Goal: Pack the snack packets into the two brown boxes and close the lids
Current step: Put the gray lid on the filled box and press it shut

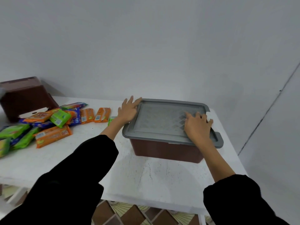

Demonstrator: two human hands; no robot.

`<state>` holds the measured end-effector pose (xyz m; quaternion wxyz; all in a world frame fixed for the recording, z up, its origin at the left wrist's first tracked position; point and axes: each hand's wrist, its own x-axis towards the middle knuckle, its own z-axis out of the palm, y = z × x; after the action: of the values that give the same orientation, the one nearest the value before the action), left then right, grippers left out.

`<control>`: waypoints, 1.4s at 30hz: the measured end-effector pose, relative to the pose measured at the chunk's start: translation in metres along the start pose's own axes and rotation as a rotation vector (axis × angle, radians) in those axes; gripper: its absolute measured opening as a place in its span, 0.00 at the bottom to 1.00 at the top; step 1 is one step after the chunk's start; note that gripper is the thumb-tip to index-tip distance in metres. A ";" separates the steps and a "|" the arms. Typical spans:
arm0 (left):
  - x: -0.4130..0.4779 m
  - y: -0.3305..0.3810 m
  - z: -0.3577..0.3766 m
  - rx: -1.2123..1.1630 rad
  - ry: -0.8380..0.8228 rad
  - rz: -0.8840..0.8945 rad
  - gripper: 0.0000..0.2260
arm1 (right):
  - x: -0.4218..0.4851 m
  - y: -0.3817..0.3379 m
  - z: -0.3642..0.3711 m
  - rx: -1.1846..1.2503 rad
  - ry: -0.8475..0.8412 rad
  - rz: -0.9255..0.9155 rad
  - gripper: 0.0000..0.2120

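On right half of white table (146,179): brown box (167,151), grey lid (160,120) seated on top. Left hand (129,109) flat, fingers spread, on lid's far-left corner; right hand (197,125) open, palm down on lid's right side. Snack packets (53,122) heaped at table's left; second brown box (24,98) behind them, far left

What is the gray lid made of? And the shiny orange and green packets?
The gray lid looks like hard molded plastic: matte, with a raised rim, a handle tab and a pressed diamond pattern. The brown box under it seems plastic too, smooth and slightly glossy. The snack packets look like thin printed plastic film: bright colors, crinkles and crimped ends. Both hands lie flat on the lid.
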<state>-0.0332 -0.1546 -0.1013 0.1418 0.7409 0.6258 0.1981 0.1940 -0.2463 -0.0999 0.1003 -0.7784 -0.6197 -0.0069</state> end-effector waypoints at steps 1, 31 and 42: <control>0.001 -0.003 0.001 -0.098 -0.056 -0.021 0.21 | 0.000 0.000 0.000 0.002 0.009 -0.002 0.21; -0.083 0.080 0.036 0.237 -0.072 0.168 0.23 | -0.023 0.007 0.003 0.275 0.267 -0.156 0.20; -0.027 0.084 0.036 0.132 0.080 0.179 0.19 | 0.038 -0.001 0.003 0.329 0.364 -0.113 0.19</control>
<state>0.0534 -0.1948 -0.0974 0.0495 0.7932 0.5738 0.1978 0.2013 -0.2093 -0.0971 0.3350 -0.7018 -0.6266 -0.0516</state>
